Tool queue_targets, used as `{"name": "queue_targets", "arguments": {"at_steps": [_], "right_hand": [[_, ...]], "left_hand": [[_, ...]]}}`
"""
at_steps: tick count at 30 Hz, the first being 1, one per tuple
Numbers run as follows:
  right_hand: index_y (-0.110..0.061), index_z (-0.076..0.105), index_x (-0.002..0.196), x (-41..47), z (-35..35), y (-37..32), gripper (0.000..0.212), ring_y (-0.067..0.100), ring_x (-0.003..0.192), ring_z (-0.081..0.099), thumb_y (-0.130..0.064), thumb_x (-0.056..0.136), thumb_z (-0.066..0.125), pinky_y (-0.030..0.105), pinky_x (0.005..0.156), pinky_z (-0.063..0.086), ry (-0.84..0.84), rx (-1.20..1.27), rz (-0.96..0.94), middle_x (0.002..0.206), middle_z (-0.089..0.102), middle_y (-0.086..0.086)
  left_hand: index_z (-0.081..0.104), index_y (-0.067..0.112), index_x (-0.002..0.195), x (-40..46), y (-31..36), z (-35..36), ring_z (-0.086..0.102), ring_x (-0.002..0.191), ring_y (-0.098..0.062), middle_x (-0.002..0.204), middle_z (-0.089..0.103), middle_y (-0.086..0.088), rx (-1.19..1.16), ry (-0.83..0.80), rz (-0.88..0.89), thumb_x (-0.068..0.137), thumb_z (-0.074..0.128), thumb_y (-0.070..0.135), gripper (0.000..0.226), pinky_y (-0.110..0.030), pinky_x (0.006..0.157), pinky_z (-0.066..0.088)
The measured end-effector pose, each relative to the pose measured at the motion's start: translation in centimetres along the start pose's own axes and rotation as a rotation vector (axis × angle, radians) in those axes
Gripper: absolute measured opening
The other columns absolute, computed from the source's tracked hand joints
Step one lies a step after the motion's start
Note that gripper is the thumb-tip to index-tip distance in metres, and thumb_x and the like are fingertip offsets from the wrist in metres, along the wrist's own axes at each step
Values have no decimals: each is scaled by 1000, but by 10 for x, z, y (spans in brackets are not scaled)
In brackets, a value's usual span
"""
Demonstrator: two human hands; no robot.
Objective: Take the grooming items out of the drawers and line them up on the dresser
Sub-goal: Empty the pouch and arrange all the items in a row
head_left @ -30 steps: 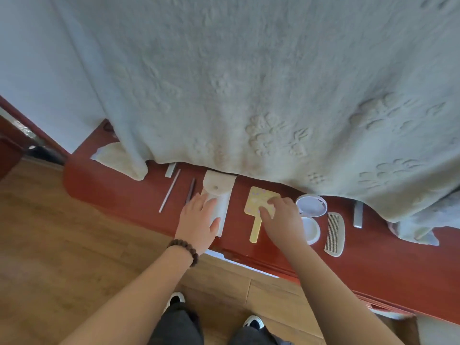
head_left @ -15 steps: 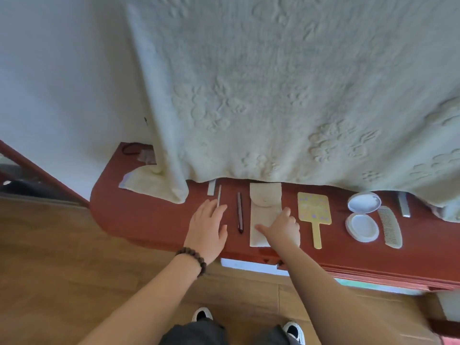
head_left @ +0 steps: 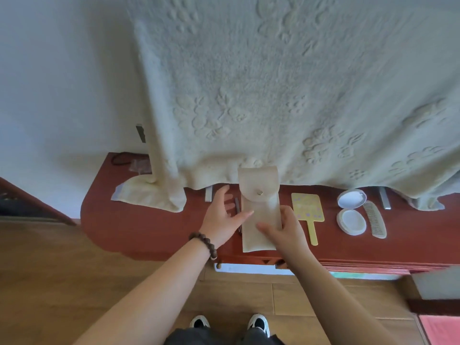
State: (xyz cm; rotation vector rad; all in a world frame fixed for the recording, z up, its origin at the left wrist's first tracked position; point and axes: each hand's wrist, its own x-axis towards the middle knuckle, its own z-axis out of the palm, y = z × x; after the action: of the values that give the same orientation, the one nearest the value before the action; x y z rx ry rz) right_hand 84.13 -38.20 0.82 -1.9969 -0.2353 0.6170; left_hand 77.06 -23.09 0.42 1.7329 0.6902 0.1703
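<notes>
A beige cloth pouch (head_left: 257,192) with a metal snap is lifted above the red dresser top (head_left: 139,227). My right hand (head_left: 286,230) grips its lower right side. My left hand (head_left: 221,217) is open beside the pouch's left edge, thumb near it. A dark slim tool (head_left: 237,207) lies under my left hand, and a silver file (head_left: 208,193) lies behind it. To the right lie a yellow hand mirror (head_left: 308,210), an open white compact (head_left: 351,210), a pale comb (head_left: 375,221) and a metal piece (head_left: 384,201).
A large cream embossed blanket (head_left: 273,95) hangs over the back of the dresser, its corner (head_left: 149,195) resting on the left. A drawer (head_left: 249,268) below the front edge is slightly open. Wooden floor and my shoes are beneath.
My right hand has picked the pouch up off the dresser and raised it. My left hand lifted from the surface and opened beside the pouch.
</notes>
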Motion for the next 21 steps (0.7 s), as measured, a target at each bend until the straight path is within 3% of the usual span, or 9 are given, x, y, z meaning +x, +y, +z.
{"name": "queue_targets", "arguments": {"at_steps": [2,5,8,10,12,15,18,21], "right_hand": [[-25,48,105,-10,-1,-7,33,13,78,64,-26,82,71,15,41,44,-23,57,-28,93,63,-7],[-26,49,105,-16,-2,-11,33,12,84,64,-26,82,72,19,49,46,-65,71,-67,96,64,-6],[-28,51,105,-11,-8,-10,32,12,86,65,-31,81,72,20,57,47,-103,-17,-110,94,66,-9],[-27,51,108,-1,-19,-11,37,11,85,64,-31,79,74,18,64,46,-43,-74,-195,93,66,-9],[-29,50,118,10,-34,-16,50,6,88,60,-25,76,78,14,73,44,53,-151,-360,101,61,-11],[-30,47,136,26,-53,-27,65,6,117,45,-20,78,76,18,97,38,30,-419,-703,131,45,-12],[-28,54,132,40,-60,-39,49,17,132,37,-27,84,64,33,103,36,-76,-579,-958,145,43,-1],[-22,69,115,45,-61,-48,33,23,128,45,-35,88,55,37,103,40,-73,-644,-1133,135,55,6]], "left_hand": [[35,27,141,2,9,4,58,113,-9,130,56,6,-207,-56,-71,67,82,37,87,-32,97,48],[52,29,127,5,15,7,62,110,-12,119,65,4,-332,-77,-38,58,83,37,76,-42,97,50],[56,25,120,5,21,6,64,107,-14,115,67,2,-357,-48,-17,66,81,20,60,-44,96,51],[55,24,121,4,23,2,65,106,-16,114,68,1,-379,-49,-22,72,79,10,56,-45,95,52],[55,24,120,1,26,-3,66,104,-17,112,68,0,-382,-75,-33,74,77,7,54,-47,93,52],[56,22,118,-5,32,-9,66,105,-21,113,69,-3,-405,-158,-43,74,76,6,51,-49,95,51],[55,20,121,-7,36,-12,65,107,-25,115,68,-7,-422,-215,-44,67,77,10,58,-50,95,50],[54,19,121,-8,42,-19,66,106,-25,115,68,-7,-419,-239,-45,67,77,7,60,-48,93,52]]}}
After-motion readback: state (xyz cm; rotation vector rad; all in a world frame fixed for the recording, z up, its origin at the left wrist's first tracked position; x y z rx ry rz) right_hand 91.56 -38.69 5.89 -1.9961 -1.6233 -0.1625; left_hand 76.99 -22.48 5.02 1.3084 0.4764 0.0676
